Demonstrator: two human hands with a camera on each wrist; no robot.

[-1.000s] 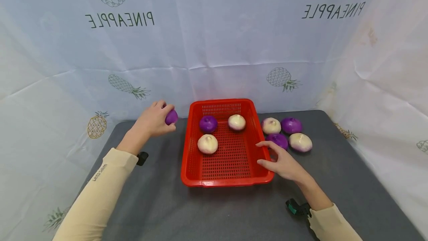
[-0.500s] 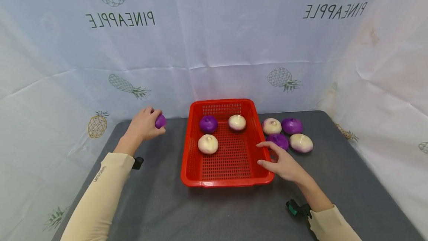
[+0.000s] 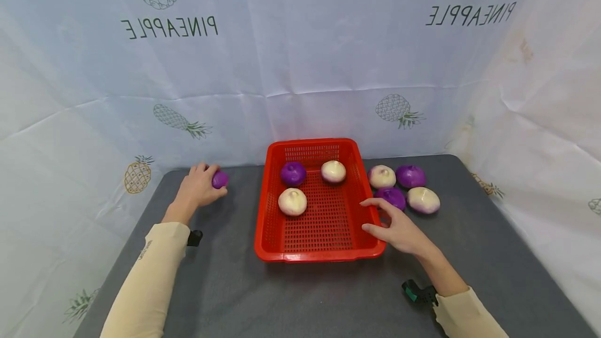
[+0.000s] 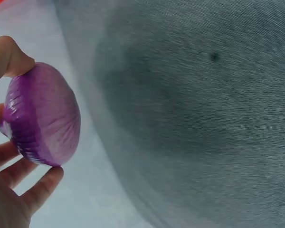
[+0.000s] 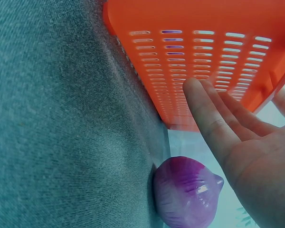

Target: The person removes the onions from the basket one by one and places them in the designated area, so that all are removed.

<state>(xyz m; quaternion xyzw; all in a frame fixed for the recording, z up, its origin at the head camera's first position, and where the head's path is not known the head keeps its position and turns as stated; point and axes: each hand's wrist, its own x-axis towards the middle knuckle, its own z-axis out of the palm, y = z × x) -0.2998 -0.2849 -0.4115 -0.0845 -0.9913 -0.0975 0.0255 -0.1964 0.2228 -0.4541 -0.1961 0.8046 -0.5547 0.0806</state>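
My left hand (image 3: 199,184) grips a purple onion (image 3: 219,179) close over the back left of the table. In the left wrist view, the thumb presses one side of this onion (image 4: 47,114) and the fingertips the other. My right hand (image 3: 396,227) is at the right rim of a red plastic basket (image 3: 319,256). Thumb and forefinger reach over the rim, while other fingers lie along the slotted outer wall (image 5: 178,61) in the right wrist view. Inside the basket sit a purple onion (image 3: 293,173) and two white onions with purplish undersides, one at front (image 3: 292,202) and another behind (image 3: 333,171).
Right of the basket, two purple onions (image 3: 410,176) and two whitish ones (image 3: 423,200) stand in a close group. The grey table (image 3: 300,301) is backed by a white pineapple-print curtain (image 3: 310,40), which also hangs along both sides.
My left hand has moved left and down toward the table with the purple onion in its grip. The right hand and the basket have stayed in place.
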